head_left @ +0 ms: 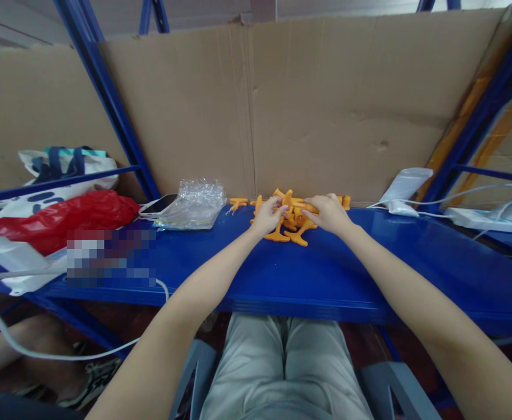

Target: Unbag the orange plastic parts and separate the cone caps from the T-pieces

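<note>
A pile of orange plastic pieces, some T-shaped with rounded arms, lies toward the back of the blue shelf top. My left hand is at the pile's left side, its thumb and fingers closed around one orange piece. From the right, my right hand reaches over the pile, with bent fingers gripping another orange piece near its top. My fingers partly cover the pieces in the middle. One separate orange piece sits to the left, near the cardboard.
Cardboard forms the back wall between blue posts. Left of the pile are a clear plastic bag, a phone and a red bag. At right are a white plastic packet, cables and a power strip. Someone's leg shows lower left.
</note>
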A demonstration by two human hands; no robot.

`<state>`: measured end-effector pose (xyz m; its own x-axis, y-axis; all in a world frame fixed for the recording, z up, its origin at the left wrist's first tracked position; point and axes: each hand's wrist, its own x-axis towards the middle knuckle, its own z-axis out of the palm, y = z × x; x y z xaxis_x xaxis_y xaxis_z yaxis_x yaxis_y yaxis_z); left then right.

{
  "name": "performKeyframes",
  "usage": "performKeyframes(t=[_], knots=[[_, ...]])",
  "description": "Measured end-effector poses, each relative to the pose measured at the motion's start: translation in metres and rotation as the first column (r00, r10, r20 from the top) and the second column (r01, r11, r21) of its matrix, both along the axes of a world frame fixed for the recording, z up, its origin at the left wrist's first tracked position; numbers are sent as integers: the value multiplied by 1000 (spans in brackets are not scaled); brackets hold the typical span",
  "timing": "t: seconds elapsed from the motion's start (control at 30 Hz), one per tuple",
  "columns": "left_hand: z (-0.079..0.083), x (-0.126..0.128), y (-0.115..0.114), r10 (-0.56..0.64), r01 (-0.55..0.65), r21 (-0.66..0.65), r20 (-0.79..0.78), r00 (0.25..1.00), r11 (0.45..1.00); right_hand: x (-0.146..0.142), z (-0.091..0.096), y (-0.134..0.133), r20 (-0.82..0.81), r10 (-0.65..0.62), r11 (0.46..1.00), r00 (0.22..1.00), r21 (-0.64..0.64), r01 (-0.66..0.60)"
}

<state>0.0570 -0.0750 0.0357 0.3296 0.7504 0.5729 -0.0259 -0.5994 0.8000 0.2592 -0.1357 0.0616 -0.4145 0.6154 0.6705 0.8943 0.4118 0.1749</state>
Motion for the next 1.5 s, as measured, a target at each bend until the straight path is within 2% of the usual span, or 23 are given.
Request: performKeyframes(t=[0.23,0.37,0.53,0.7,0.83,1.0,1.1,1.17,1.3,1.4,1.5], knots=[[1,-10,3,88,-75,163,-74,993,984,10,0,2,0,25,999,1000,29,-25],[1,-10,5,115,-89,236,-100,988,968,8,-2,3,33,11,999,999,-30,-10],[0,-9,4,215,-170,299,-124,969,939,6,-1,3,62,-5,990,998,-137,13],[1,-7,5,199,-172,270,-73,977,947,2,4,-1,90,-53,994,995,-93,62],[3,-4,7,153,-151,197,5,988,969,1,7,-4,105,-74,996,992,-33,77],[3,-1,6,113,-114,25,49,992,993,5,7,-4,122,-55,998,991,35,51],[4,-2,5,92,-88,-108,33,995,990,4,5,-4,131,-49,996,990,84,39],[4,-3,4,84,-80,-144,20,996,986,3,4,-4,131,-41,993,990,111,26],[6,-6,4,81,-79,-107,19,997,991,3,2,-4,114,-26,992,993,122,12],[5,-7,5,80,-80,-38,17,997,996,5,1,-4,120,-8,997,993,82,-2],[3,-6,8,129,-129,51,11,992,990,6,1,-4,125,13,999,992,34,-17]])
